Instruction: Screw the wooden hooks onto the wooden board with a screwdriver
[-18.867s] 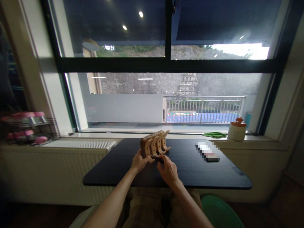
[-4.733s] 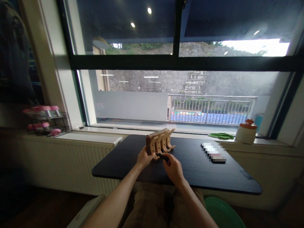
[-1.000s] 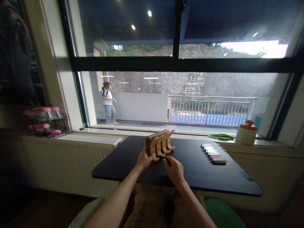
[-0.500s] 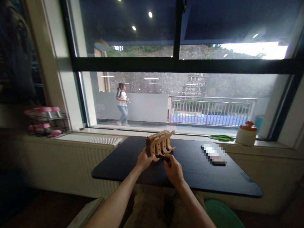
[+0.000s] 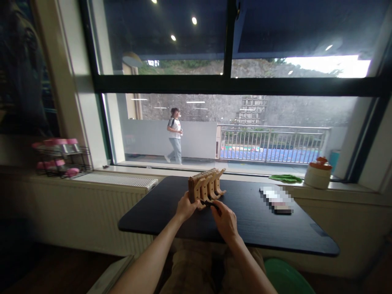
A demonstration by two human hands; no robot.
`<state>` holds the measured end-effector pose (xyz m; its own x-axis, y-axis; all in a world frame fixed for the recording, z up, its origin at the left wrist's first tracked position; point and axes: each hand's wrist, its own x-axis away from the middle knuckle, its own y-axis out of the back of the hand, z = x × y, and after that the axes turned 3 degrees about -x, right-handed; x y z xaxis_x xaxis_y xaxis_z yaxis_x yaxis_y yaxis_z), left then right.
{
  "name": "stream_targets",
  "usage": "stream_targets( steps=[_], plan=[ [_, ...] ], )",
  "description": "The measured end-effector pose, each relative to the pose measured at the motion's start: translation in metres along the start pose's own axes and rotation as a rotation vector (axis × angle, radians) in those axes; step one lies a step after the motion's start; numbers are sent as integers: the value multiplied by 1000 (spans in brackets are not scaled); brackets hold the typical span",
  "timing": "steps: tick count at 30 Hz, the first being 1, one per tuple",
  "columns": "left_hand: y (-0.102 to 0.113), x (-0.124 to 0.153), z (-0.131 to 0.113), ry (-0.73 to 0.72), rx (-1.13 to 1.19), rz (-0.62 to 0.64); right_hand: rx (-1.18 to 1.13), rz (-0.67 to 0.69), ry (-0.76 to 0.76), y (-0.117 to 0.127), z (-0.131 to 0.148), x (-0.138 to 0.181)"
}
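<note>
A wooden rack with several curved hooks stands on edge on the black table, a little left of its middle. My left hand is closed round the rack's near left end and holds it upright. My right hand is closed on a small dark tool, whose tip rests at the base of the nearest hook. Both forearms reach in from below.
A pixelated flat object lies on the table's right. On the sill stand a white jar with an orange lid and a green cloth. A wire rack with pink-lidded jars stands left. A green basin sits below. A person walks outside.
The person outside has walked to the right along the balcony. My hands, the rack and the tool stay almost as they were.
</note>
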<state>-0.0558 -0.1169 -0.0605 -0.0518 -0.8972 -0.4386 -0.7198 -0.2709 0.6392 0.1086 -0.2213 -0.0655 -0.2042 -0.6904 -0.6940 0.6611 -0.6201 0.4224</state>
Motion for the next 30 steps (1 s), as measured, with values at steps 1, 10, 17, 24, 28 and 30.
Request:
stream_targets(
  steps=[1,10,17,24,28,30],
  plan=[
    [0,0,0,-3,0,0,-2,3,1,0,1,0],
    [0,1,0,-10,-7,-1,-55,58,53,1,6,1],
    [0,0,2,-7,-10,5,-22,36,0,-1,0,1],
    [-1,-1,3,-30,-8,-1,4,15,-2,-1,1,0],
    [-2,-1,5,-30,-10,-7,-14,30,15,0,3,1],
    [-3,-1,6,-28,-9,-9,-29,46,34,0,4,1]
  ],
)
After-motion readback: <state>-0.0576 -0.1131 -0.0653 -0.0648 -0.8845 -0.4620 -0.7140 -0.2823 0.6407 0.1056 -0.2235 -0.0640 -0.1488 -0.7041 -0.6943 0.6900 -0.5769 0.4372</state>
